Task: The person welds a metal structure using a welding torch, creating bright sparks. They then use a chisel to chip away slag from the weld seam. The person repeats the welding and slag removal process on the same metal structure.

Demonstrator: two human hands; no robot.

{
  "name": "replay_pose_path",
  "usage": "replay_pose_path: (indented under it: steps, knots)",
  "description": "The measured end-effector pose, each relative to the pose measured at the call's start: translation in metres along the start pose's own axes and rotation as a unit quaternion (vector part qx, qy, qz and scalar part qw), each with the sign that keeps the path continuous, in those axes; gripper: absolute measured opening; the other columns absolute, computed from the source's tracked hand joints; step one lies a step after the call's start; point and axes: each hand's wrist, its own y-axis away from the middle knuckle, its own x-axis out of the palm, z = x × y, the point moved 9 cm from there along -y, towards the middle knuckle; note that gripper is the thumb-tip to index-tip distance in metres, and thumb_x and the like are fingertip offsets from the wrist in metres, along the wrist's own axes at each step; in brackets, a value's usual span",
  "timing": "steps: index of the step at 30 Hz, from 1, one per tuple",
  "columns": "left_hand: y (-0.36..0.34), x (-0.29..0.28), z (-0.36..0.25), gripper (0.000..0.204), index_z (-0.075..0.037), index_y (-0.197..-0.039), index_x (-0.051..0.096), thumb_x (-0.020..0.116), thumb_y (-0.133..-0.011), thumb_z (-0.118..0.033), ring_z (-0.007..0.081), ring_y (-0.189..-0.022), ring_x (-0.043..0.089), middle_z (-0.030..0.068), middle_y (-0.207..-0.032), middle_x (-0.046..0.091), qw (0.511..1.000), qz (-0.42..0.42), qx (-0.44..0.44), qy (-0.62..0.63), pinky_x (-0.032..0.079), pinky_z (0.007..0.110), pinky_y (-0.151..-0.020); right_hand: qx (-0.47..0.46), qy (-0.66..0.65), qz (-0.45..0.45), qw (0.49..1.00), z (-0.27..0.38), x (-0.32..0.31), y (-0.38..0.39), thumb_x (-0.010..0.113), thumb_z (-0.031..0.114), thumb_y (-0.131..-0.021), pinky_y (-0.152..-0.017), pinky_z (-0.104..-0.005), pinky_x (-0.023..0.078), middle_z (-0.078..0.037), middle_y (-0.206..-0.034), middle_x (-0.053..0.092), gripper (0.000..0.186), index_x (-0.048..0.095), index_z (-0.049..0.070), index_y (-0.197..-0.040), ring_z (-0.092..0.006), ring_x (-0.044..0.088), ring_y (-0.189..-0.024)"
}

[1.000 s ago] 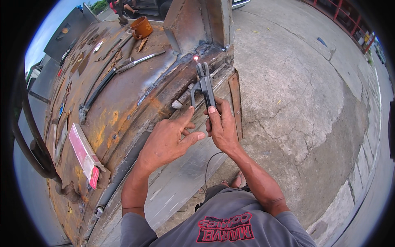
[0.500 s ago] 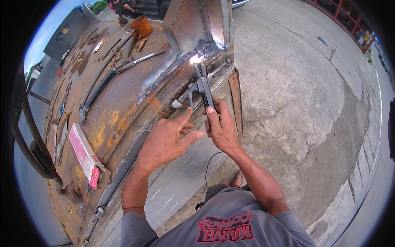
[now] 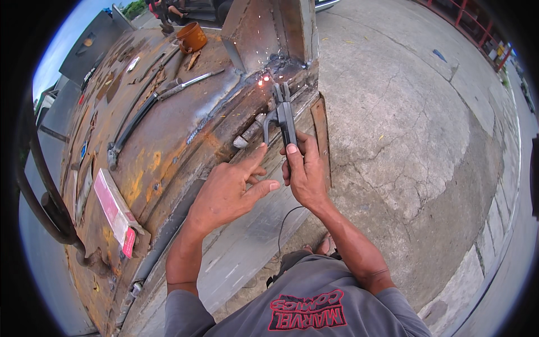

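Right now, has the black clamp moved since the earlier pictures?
Yes, slightly to the right: the black clamp in the right hand now sits a little farther from the grey metal stub.

Electrode holder (image 3: 287, 115): dark, mostly matt body. Beyond the holder's tip, weld seam (image 3: 278, 59): rough, lumpy metal; upright (image 3: 254, 35): stained metal. Left of the holder, metal bed (image 3: 174, 128): rusted, rough; carton (image 3: 113, 203): smooth card. Right of the holder, ground (image 3: 393, 140): matt, cracked concrete. Below the holder, shirt (image 3: 241, 310): matt cloth.
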Motion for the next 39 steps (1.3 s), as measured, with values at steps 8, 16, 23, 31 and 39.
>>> replay_pose_path:
  steps: [8,16,23,31,39]
  knots:
    - [-0.0002,-0.0008,0.0003,0.083,0.009,-0.155,0.051,0.083,-0.096,-0.041,0.0325,-0.099,0.081,0.0256,-0.113,0.08,1.0,0.006,-0.01,-0.005,0.062,0.039,-0.077,-0.008,0.022,0.019,1.0,-0.0039,0.0046,-0.0009,0.047,0.027,-0.117,-0.05,-0.0257,0.047,-0.011,-0.108,0.065,0.043,0.042,-0.003,-0.149,-0.0071,0.056,-0.063]
    - [0.0,-0.0019,0.0028,0.081,0.01,-0.151,0.055,0.083,-0.096,-0.043,0.0308,-0.094,0.081,0.0238,-0.111,0.081,1.0,-0.01,-0.004,-0.009,0.063,0.04,-0.077,-0.015,0.033,0.023,0.999,-0.001,0.0055,-0.0009,0.048,0.028,-0.117,-0.05,-0.0256,0.047,-0.011,-0.106,0.066,0.045,0.042,-0.004,-0.149,-0.007,0.056,-0.062]
    - [-0.0003,-0.0026,0.0024,0.081,0.011,-0.15,0.056,0.083,-0.096,-0.043,0.0305,-0.094,0.082,0.0237,-0.111,0.081,1.0,-0.007,-0.007,-0.018,0.063,0.04,-0.076,-0.019,0.047,0.024,0.998,0.0003,0.0055,0.0002,0.048,0.028,-0.117,-0.05,-0.0263,0.047,-0.011,-0.106,0.067,0.046,0.042,-0.003,-0.15,-0.0073,0.057,-0.062]
    - [-0.0015,0.002,0.0008,0.086,0.007,-0.158,0.047,0.081,-0.097,-0.042,0.0365,-0.104,0.08,0.0262,-0.115,0.079,1.0,0.014,-0.013,-0.017,0.063,0.042,-0.083,-0.028,0.056,-0.001,0.998,0.0014,-0.0006,-0.0055,0.049,0.03,-0.117,-0.051,-0.0268,0.048,-0.01,-0.105,0.066,0.047,0.044,-0.004,-0.149,-0.0076,0.058,-0.064]
    - [-0.0025,0.0026,0.0031,0.089,0.008,-0.159,0.045,0.08,-0.097,-0.044,0.039,-0.103,0.08,0.0273,-0.115,0.078,0.999,0.019,-0.023,-0.021,0.063,0.044,-0.087,-0.02,0.055,0.004,0.998,-0.0006,0.0012,-0.0079,0.05,0.03,-0.117,-0.051,-0.0268,0.049,-0.01,-0.104,0.067,0.046,0.046,-0.003,-0.148,-0.0076,0.059,-0.064]
